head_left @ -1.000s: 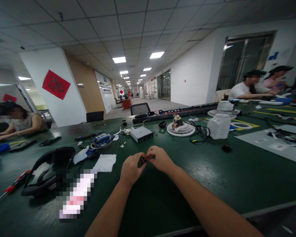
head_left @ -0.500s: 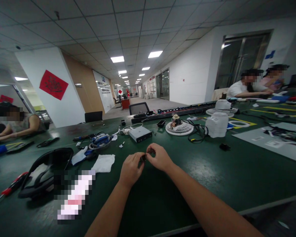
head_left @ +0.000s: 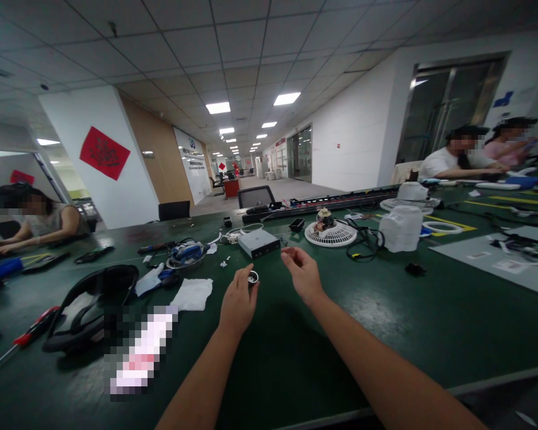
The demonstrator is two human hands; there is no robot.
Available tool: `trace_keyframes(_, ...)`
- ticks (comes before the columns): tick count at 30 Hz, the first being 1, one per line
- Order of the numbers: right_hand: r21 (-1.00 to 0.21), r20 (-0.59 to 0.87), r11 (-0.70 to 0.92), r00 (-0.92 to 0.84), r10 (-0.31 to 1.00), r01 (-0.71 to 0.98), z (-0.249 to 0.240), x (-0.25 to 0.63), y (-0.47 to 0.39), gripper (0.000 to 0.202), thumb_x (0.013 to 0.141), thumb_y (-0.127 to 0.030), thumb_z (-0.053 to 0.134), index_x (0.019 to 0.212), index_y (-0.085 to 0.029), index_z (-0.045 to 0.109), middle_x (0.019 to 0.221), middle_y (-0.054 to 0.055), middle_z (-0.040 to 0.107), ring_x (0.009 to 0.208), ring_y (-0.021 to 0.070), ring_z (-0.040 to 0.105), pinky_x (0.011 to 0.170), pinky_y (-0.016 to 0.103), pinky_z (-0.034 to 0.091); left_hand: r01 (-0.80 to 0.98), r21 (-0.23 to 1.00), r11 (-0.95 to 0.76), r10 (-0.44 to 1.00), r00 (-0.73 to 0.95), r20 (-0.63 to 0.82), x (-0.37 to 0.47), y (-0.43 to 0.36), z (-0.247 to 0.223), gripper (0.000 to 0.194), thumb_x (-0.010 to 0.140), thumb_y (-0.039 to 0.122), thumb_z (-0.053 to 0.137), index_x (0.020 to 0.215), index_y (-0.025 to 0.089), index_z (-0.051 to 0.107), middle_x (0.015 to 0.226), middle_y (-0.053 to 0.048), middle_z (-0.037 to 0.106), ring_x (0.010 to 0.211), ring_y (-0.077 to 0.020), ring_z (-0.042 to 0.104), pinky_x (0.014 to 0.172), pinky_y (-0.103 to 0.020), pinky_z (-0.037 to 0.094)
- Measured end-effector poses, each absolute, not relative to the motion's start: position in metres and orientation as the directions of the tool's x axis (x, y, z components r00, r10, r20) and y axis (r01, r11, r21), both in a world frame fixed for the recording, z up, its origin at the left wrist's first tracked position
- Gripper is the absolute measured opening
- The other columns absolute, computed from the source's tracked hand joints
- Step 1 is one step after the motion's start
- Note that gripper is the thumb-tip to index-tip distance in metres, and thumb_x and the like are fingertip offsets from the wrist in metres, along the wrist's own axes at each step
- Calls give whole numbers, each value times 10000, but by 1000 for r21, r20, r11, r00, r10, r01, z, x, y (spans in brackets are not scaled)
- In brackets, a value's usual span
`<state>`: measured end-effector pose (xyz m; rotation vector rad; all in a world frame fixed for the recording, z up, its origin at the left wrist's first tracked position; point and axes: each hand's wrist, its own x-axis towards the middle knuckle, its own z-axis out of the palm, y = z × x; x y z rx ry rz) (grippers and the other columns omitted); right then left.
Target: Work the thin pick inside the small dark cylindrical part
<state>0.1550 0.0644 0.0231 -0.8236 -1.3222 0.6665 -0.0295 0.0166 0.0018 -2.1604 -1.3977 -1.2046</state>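
Observation:
Between the thumb and fingers of my left hand (head_left: 239, 304) is a small round part (head_left: 253, 278), with a pale rim and a dark inside. Its open face is turned up toward the camera. My right hand (head_left: 303, 275) hovers apart from it, to the right, thumb and fingertips pinched together. Whatever those fingertips hold, if anything, is too small to make out. Just beyond both hands lies a silver optical drive (head_left: 259, 243) with a black front. A white fan grille with an exposed motor (head_left: 330, 232) rests behind my right hand.
Crumpled white cloth (head_left: 192, 294), a black headset (head_left: 92, 301) and a red-handled screwdriver (head_left: 36, 325) lie on the left of the green table (head_left: 287, 364). A white plastic housing (head_left: 401, 229) and black cable (head_left: 363, 245) are at the right. Other people sit at both sides.
My hands were together at the small round part. Now my right hand has drawn away to the right and up, while my left hand keeps the part, its open face showing.

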Motion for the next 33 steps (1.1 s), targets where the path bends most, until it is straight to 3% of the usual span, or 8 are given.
trace_keyframes(7, -813, 571, 576, 82, 817, -84, 20, 148, 60, 279, 872, -482, 617, 903, -207, 585, 742, 14, 634, 686, 180, 612, 658, 300, 500, 877, 174, -448, 642, 180, 745, -31, 15, 3, 509, 849, 209, 695, 1303, 215, 465, 1044, -55, 665, 871, -236, 665, 785, -371, 546)
trace_keyframes(12, -800, 585, 596, 136, 800, -62, 20, 151, 57, 258, 934, -480, 528, 907, -223, 537, 728, -8, 577, 657, 165, 554, 639, 287, 464, 878, 172, -447, 650, 186, 736, -30, 14, 4, 469, 847, 203, 691, 1270, 212, 490, 1034, -48, 661, 852, -221, 657, 781, -359, 533)
trace_keyframes(19, -801, 599, 598, -20, 801, -30, 21, 150, 53, 254, 914, -468, 570, 893, -216, 564, 726, -2, 599, 656, 170, 570, 633, 287, 474, 871, 172, -459, 646, 195, 738, -30, 12, 6, 445, 849, 205, 684, 1253, 216, 497, 1039, -51, 656, 893, -225, 663, 802, -358, 529)
trace_keyframes(33, -807, 589, 584, -51, 806, -85, 21, 148, 52, 257, 910, -473, 571, 885, -217, 559, 723, -6, 608, 654, 165, 600, 630, 280, 494, 865, 165, -474, 647, 215, 732, -30, 10, 8, 419, 865, 207, 662, 1253, 223, 506, 1086, -58, 661, 898, -212, 671, 785, -335, 535)
